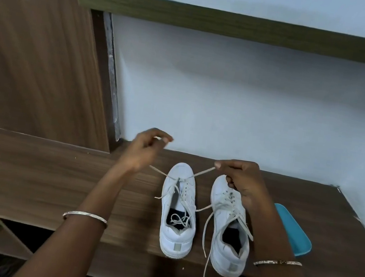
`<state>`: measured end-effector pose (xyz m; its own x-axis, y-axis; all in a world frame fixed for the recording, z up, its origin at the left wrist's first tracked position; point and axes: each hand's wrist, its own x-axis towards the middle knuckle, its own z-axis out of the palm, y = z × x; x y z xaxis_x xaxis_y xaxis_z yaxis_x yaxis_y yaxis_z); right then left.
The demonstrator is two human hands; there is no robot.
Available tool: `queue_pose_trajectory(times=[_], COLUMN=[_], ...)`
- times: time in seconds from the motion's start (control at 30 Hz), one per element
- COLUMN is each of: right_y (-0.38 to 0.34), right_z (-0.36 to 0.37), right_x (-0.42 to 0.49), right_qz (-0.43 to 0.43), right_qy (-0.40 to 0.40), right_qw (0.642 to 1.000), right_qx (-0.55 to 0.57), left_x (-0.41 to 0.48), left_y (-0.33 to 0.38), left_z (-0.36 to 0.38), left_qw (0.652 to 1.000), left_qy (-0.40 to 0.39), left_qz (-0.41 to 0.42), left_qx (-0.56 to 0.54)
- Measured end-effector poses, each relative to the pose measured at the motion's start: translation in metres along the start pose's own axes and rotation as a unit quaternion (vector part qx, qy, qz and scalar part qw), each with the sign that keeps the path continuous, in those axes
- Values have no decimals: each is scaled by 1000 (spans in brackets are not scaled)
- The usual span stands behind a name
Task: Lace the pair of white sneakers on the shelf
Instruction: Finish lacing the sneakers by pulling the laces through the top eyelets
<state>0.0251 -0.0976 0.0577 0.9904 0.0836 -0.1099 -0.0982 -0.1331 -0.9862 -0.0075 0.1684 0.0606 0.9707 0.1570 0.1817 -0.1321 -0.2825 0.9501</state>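
Head view: two white sneakers, left sneaker (175, 238) and right sneaker (227, 259), are sitting side by side on the wooden shelf (54, 179). The left hand (149, 150) and right hand (241, 181) are each pinching an end of the left sneaker's lace (203, 172), pulling it taut.

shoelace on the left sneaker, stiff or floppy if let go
Probably floppy: the shoelace is taut only where the left hand and right hand pull it; the loose lace on the right sneaker droops over the shelf edge. Likely light: thin, flat cord.

Head-worn view, downward, close over shelf (54, 179)
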Motion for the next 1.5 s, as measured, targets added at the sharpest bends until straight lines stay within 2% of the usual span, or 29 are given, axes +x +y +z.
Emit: queue_pose_trajectory(times=[0.1, 0.13, 0.27, 0.43, 0.5, 0.6, 0.7, 0.8, 1.03, 1.13, 1.23, 1.3, 1.4, 1.43, 1.5], right_y=[-23, -30, -42, -44, -42, -40, -36, -28, -2, 7, 15, 14, 6, 1, -8], right_z=[18, 22, 23, 14, 15, 11, -7, -34, -63, -69, -67, -59, -39, -30, -13], right_x=[-12, -17, -27, -34, -38, -40, -41, -42, -43, -41, -34, -31, -33, -36, -39], right_qz=[-18, -23, -32, -29, -29, -19, -10, 2, 50, 24, -22, -55, -129, -147, -165], right_qy=[-37, -47, -47, -68, -87, -96, -81, -48, -8, 24, 100, 119, 68, 46, 12], right_qw=[999, 999, 998, 997, 995, 994, 995, 998, 999, 999, 992, 985, 978, 977, 978], right_qx=[7, 5, 5, 37, 34, 40, 53, 36, 3, -10, -73, -109, -146, -146, -127], left_x=[-6, -7, -2, -9, -12, -12, -5, 1, 0, -2, -3, -3, -7, -9, -11], left_y=[22, 26, 27, 20, 20, 25, 17, 0, -35, -43, -44, -37, -12, 0, 22], left_z=[32, 41, 47, 46, 53, 56, 47, 34, 21, 20, 21, 25, 40, 46, 60], left_qw=[977, 967, 957, 950, 948, 938, 915, 898, 892, 896, 908, 923, 954, 964, 967], left_qy=[-148, -165, -129, -156, -141, -75, -21, -8, 89, 114, 116, 110, 78, 47, -78], left_qz=[60, 74, 91, 85, 93, 91, 28, -53, -149, -185, -204, -179, -69, -23, 54], left_qx=[143, 182, 245, 255, 270, 326, 403, 437, 418, 387, 347, 323, 281, 260, 237])
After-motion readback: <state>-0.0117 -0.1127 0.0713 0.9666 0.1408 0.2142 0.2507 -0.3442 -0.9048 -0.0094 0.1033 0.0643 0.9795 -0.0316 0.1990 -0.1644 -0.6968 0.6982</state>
